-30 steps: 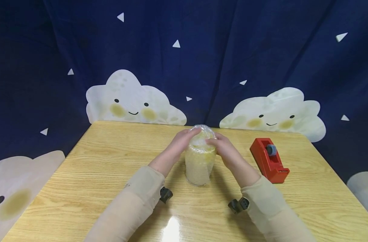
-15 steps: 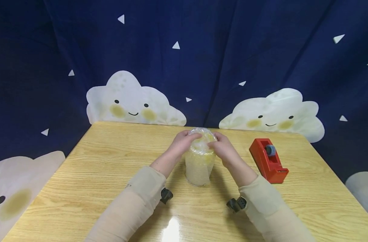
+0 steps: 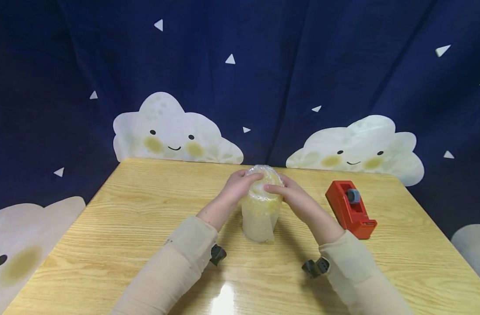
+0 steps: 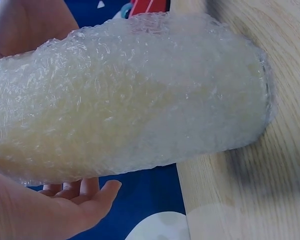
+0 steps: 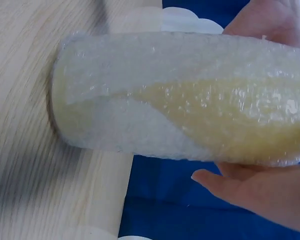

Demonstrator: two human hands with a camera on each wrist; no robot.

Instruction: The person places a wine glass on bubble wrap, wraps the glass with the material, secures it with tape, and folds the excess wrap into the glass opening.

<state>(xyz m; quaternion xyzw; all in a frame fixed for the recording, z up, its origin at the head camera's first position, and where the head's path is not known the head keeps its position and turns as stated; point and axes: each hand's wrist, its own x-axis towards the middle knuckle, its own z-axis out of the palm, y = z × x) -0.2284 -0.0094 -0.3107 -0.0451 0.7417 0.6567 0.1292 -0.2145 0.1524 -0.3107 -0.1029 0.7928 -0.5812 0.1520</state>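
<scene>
A pale yellow cylinder in bubble wrap (image 3: pixel 259 221) stands upright on the table. My left hand (image 3: pixel 237 187) holds its upper left side, the thumb lying over the top. From the other side my right hand (image 3: pixel 293 194) grips the upper part, its thumb stretched across the top rim. In the left wrist view the wrapped cylinder (image 4: pixel 140 100) fills the middle, and some left-hand fingers (image 4: pixel 92 192) show below it. The right wrist view has the wrapped cylinder (image 5: pixel 180 100) between both hands, with the right hand (image 5: pixel 260 195) underneath. Fingers behind the cylinder are partly hidden.
A red tape dispenser (image 3: pixel 351 210) with a blue roll stands to the right of the right hand. The wooden table (image 3: pixel 157 192) ends at a dark blue curtain (image 3: pixel 263 78) with cloud prints. Black wrist cameras (image 3: pixel 315 267) hang under both sleeves.
The left thumb has come down slightly on the top. The right thumb has slid left across the rim, and the right wrist has shifted a little right. The cylinder stays in place.
</scene>
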